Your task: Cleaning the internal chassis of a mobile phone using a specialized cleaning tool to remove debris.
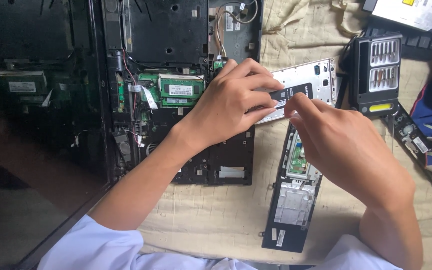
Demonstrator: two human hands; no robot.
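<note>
Phone frame (pixel 312 80): long axis runs 2 to 8 o'clock; your left hand (pixel 231 102) clamps its near end.
Black strip (pixel 290 93): your right hand (pixel 336 145) pinches it from 5 o'clock.

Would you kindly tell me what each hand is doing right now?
Left hand: closed on the silver phone frame.
Right hand: fingertips pinching the frame's black battery.

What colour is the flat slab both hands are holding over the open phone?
Black; the slab, probably a battery, shows best in the head view.
</note>
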